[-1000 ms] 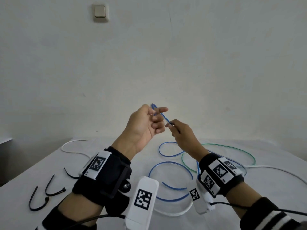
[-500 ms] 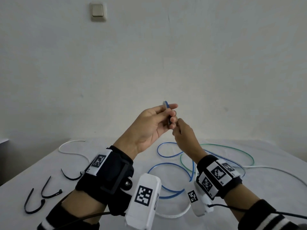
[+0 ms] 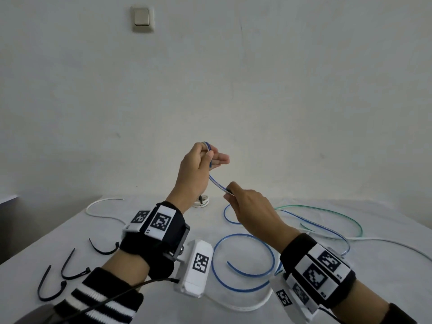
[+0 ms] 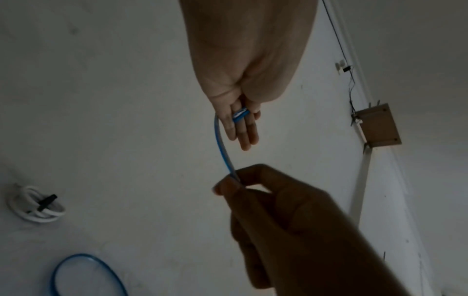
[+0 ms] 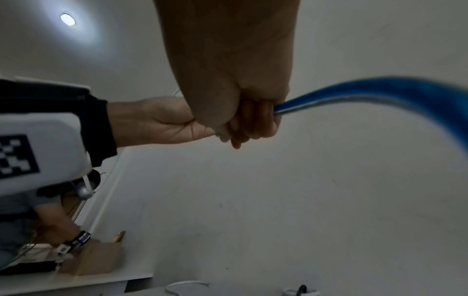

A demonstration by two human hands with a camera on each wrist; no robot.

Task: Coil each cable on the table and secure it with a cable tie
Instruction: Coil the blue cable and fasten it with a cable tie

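Blue cable (image 3: 217, 183) runs taut between both raised hands above the table (image 3: 163, 220). The left hand (image 3: 195, 169) holds it up high: the cable is wound in a small loop around its straight fingers (image 4: 243, 128), with the thumb pressing the turns against them. From there a short span slants down to the right hand (image 3: 252, 211), whose thumb and forefinger pinch the cable while the other fingers curl round it; in the right wrist view the strand leaves the closed fist and sweeps away to the right. The rest of the blue cable lies in loose loops on the table below and between the wrists.

A green cable (image 3: 327, 209) curves over the right part of the table, near the far blue loops; where the two run close, I cannot tell whether they touch. A long white cable (image 3: 102, 213) lies uncoiled, showing on the left and again at the near edge and far right. At the far side, just behind the left forearm, sits a white coil (image 4: 35, 206) already bound with a black tie. Three loose black cable ties (image 3: 70, 267) lie bent on the left near corner, apart from the cables. No containers show in any view. A light switch (image 3: 142, 18) sits on the wall.
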